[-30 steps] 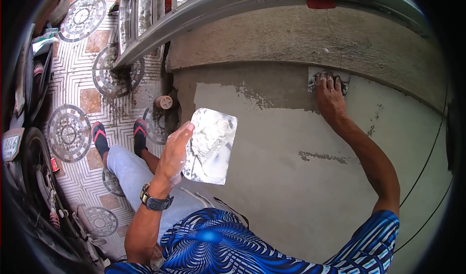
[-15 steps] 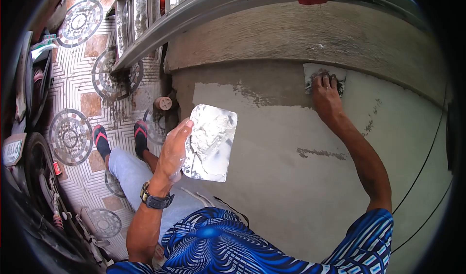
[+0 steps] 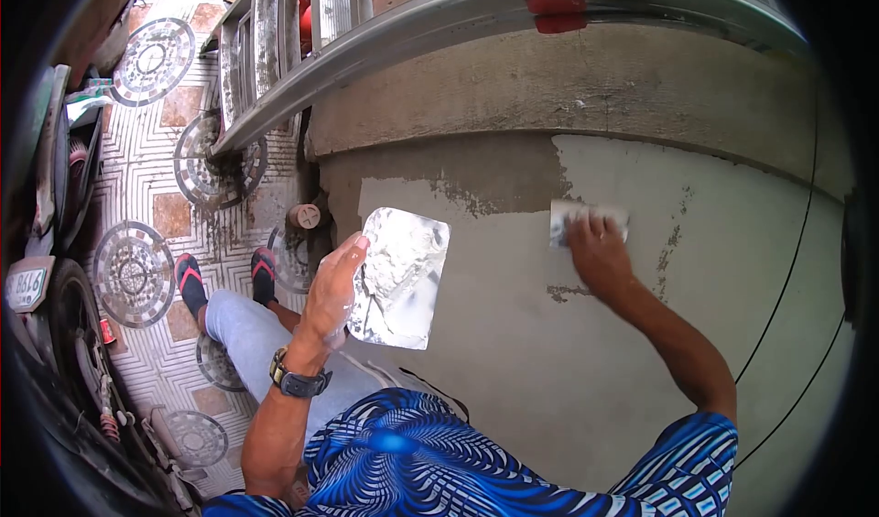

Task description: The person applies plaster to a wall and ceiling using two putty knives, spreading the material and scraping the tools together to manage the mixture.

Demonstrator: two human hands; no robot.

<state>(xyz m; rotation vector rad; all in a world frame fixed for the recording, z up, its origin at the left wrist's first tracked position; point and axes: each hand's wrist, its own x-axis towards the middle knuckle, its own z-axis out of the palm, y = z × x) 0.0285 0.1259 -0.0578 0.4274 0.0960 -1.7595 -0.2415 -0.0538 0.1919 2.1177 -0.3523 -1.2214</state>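
My left hand (image 3: 331, 290) grips the edge of a flat metal plate (image 3: 419, 320), thumb on top. A thick heap of white putty (image 3: 396, 259) lies on that plate. My right hand (image 3: 602, 253) presses a putty scraper (image 3: 559, 227), a flat rectangular blade, against the wall (image 3: 513, 325). Fingers cover much of this blade. Pale putty coats most of the wall, while a darker uncoated patch (image 3: 499, 164) runs along its upper part with a ragged border. Rough dark streaks (image 3: 673, 242) show right of the scraper.
An aluminium ladder (image 3: 439, 36) lies across the top, beyond a rough concrete ledge (image 3: 476, 91). A capped pipe end (image 3: 305, 216) sticks out at the wall's left end. Left are patterned floor tiles (image 3: 135, 274) and a parked motorbike (image 3: 69, 325). Dark cables (image 3: 786, 283) hang at right.
My right hand has drawn the scraper down and slightly left over the wall, leaving fresh pale putty where darker surface showed. My left hand still holds the loaded plate, nearly in place.
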